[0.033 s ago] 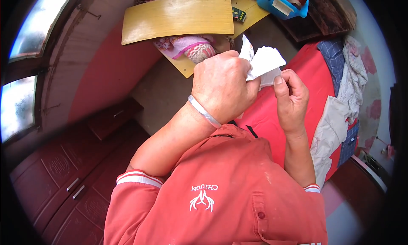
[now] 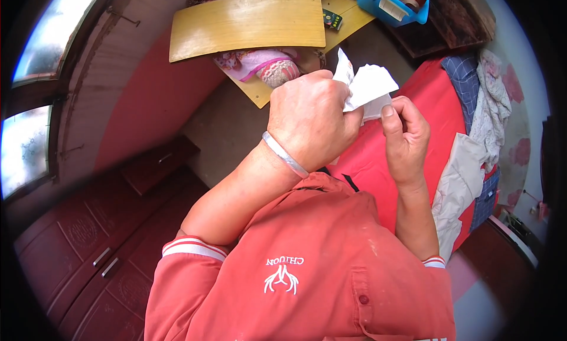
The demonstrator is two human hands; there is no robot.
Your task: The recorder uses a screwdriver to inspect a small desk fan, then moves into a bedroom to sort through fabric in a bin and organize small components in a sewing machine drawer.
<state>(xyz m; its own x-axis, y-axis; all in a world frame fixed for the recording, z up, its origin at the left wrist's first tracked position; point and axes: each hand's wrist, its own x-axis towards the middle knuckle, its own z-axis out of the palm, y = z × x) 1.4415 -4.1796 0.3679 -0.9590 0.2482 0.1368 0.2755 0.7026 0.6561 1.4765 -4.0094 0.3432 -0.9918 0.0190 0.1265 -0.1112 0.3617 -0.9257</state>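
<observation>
My left hand (image 2: 312, 121), with a silver bangle on its wrist, is closed round a piece of white paper (image 2: 373, 88). The paper is folded or creased, and its stiff-looking flaps stick up and to the right out of the fist. A faint orange mark shows on the left flap. At the paper's lower right edge, my right hand (image 2: 406, 141) pinches a thinner, greyish-white part between thumb and bent forefinger. The left fingertips and whatever part of the paper lies inside that fist are hidden. Both hands are raised in front of my red shirt (image 2: 331, 246).
Beyond my hands stands a yellow wooden table (image 2: 248, 25) with patterned pink cloth (image 2: 260, 66) below its raised board. A blue basket (image 2: 384, 7) is at the far right. Clothes (image 2: 458, 181) lie on a red-covered bed (image 2: 434, 113); a dark red cabinet (image 2: 77, 240) is at left.
</observation>
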